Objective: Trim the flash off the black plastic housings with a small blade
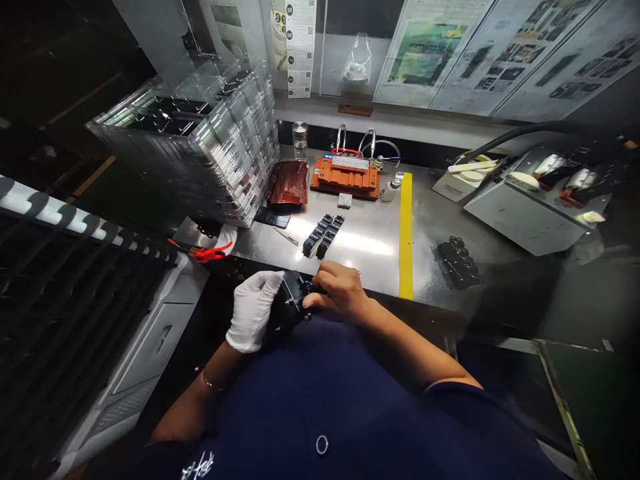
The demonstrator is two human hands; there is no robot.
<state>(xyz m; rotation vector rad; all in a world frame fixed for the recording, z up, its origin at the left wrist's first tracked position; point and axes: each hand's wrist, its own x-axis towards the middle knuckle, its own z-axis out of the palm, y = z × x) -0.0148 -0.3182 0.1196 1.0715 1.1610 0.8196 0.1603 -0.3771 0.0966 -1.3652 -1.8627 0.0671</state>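
My left hand (254, 308), in a white glove, grips a black part (295, 288) from its left side, close to my body at the bench's front edge. My bare right hand (340, 288) is closed on the right side of that same part, thumb and fingers pressed against it. The fingertips hide some of the part's right edge. Beyond my hands, two dark strip-shaped pieces (324, 236) lie side by side on the metal bench (370, 270). Tweezers (286, 235) rest left of the strips.
Tall stacked clear trays (235, 153) stand at the left, with red-handled pliers (213, 253) near the front edge. An orange fixture (346, 179) and a glass jar (300, 140) are at the back. Right of the yellow tape (406, 240) lie black parts (456, 262) and a grey box (525, 213).
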